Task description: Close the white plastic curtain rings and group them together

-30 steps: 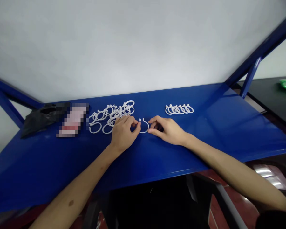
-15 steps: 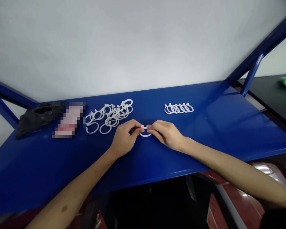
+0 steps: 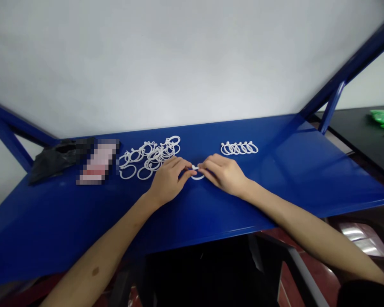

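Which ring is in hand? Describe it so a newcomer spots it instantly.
On the blue metal shelf, find the left hand and right hand meeting mid-span. The white plastic ring sits between them, held at their fingertips, apart from the tangled heap of rings and the neat row of rings beyond.

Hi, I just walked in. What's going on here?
A person is working with bare hands at a blue metal table. Their left hand and right hand meet over a white plastic ring, pinching its top end between their fingers. To the left lies a loose, tangled pile of similar rings, with a black plastic bag beyond it. To the right sits a tidy, overlapping row of rings.
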Available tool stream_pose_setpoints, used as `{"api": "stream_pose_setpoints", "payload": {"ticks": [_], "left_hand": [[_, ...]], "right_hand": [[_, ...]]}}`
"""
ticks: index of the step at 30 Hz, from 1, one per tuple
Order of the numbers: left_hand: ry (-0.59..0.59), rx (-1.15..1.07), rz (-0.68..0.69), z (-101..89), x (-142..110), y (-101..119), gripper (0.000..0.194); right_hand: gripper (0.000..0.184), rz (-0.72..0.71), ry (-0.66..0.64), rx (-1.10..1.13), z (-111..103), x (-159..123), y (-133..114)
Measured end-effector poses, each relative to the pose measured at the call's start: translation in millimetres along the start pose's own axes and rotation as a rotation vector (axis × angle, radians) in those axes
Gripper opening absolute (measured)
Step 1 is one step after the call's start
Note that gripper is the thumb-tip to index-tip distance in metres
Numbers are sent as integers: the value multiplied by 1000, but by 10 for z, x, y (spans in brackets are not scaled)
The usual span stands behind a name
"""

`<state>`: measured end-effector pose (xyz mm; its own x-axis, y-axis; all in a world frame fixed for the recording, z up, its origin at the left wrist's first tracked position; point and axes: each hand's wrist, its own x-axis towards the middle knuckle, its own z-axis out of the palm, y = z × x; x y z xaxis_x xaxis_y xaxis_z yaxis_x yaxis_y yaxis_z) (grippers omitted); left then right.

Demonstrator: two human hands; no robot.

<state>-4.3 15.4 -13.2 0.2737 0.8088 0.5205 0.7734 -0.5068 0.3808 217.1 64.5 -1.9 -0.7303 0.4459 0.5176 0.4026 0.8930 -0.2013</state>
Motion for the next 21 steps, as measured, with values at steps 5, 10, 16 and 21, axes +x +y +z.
{"api": "stream_pose_setpoints", "payload": {"ticks": [5, 10, 16, 21], "left_hand": [[29, 435, -119, -69, -6, -294, 26], [-50, 541, -219, -83, -27, -448, 23], [-23, 533, -233, -97, -4, -407, 18], [85, 537, -195, -114, -10, -372, 19]], "right_hand": [[19, 343, 45, -96, -107, -19, 319], [12, 517, 5, -136, -138, -56, 499], [12, 524, -22, -257, -58, -26, 472], [15, 520, -3, -343, 47, -7, 527]]}}
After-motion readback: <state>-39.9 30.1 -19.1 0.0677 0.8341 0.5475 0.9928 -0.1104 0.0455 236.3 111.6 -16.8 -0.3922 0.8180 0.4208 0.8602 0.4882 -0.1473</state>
